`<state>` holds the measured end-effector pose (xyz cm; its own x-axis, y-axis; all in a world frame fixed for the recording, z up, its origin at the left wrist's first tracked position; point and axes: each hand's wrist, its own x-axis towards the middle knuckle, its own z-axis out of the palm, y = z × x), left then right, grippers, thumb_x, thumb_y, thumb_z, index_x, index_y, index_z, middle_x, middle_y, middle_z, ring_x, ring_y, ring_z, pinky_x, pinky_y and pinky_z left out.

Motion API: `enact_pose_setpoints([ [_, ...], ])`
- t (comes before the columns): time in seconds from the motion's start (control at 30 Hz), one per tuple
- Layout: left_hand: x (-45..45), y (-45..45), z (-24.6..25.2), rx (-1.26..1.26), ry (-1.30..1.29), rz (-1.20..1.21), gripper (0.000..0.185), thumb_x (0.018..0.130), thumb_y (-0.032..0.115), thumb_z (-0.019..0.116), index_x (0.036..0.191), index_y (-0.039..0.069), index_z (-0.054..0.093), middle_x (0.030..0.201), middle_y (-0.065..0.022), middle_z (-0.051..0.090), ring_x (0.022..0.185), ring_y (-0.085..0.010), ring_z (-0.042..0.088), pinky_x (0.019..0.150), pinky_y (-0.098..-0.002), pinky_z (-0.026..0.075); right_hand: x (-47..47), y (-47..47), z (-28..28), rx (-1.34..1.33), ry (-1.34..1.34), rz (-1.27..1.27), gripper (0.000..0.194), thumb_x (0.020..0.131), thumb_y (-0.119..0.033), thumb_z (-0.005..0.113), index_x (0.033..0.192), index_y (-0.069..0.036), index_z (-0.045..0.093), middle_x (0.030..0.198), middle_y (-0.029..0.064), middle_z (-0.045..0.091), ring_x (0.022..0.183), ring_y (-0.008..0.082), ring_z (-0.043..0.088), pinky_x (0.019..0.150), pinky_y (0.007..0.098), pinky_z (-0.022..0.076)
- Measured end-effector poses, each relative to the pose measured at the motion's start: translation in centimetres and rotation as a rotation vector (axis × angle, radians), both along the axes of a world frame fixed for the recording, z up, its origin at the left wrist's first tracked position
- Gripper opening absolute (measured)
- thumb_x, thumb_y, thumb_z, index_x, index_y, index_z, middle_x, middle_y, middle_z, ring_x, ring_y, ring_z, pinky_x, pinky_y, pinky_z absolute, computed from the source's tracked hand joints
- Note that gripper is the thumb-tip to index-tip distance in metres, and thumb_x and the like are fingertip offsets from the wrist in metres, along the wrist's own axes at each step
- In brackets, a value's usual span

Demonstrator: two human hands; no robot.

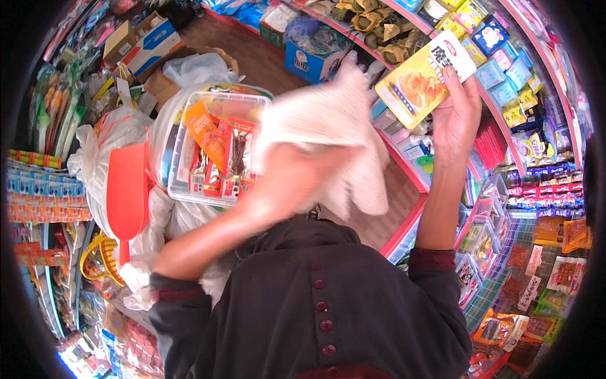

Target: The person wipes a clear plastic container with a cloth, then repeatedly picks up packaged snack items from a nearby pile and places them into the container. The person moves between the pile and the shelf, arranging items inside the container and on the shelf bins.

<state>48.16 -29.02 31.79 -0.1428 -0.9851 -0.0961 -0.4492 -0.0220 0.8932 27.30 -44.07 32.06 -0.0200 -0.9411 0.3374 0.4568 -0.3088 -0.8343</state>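
My right hand (457,111) grips the upper right end of a yellow snack pouch (411,87), holding it tilted in front of the shelves. The pouch has printed food on it and bears writing. My left hand (296,177), blurred by motion, is shut on a white cloth (315,121). Finger-like ends hang from the cloth, so it may be a work glove. Left of that hand stands a clear plastic tub (171,173) with several red snack packets (238,151) and an orange packet (204,132) inside. The cloth covers part of the tub's right side.
A red plastic scoop (127,187) stands beside the tub, against white plastic bags (90,147). Cardboard boxes (147,45) and a blue box (307,61) sit farther off. Shelves with a red edge (402,163) run along the right, with packaged snacks (502,327) at lower right.
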Motion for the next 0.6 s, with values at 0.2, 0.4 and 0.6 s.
enact_pose_setpoints([
  [0.2,11.3,4.5,5.5,-0.396,0.144,0.717,0.026,0.085,0.013,0.063,0.105,-0.003,0.065,0.098,-0.0118,0.067,0.088,-0.0153,0.065,0.077,-0.0266,0.052,6.2,2.3,-1.4,0.125,0.129,0.461,0.033,0.082,-0.001,0.057,0.115,0.002,0.054,0.104,0.0111,0.063,0.094,0.0186,0.062,0.087,0.0324,0.0498],
  [0.4,11.1,3.4,2.4,-0.237,0.127,0.593,0.048,0.075,0.019,0.078,0.112,-0.003,0.058,0.099,-0.0073,0.064,0.089,-0.0129,0.059,0.079,-0.0251,0.048,16.3,5.9,-3.0,0.362,-0.004,0.755,0.031,0.087,-0.002,0.057,0.117,0.002,0.053,0.112,0.0109,0.061,0.103,0.0204,0.059,0.093,0.0352,0.047],
  [0.6,12.7,4.4,-0.2,-0.109,0.076,0.645,0.044,0.076,0.011,0.073,0.115,-0.002,0.057,0.108,-0.0081,0.063,0.098,-0.0149,0.059,0.085,-0.0274,0.046,19.0,6.9,-3.4,0.35,-0.104,0.875,0.035,0.087,-0.004,0.058,0.121,0.002,0.049,0.112,0.0117,0.06,0.104,0.0195,0.059,0.092,0.0335,0.0466],
])
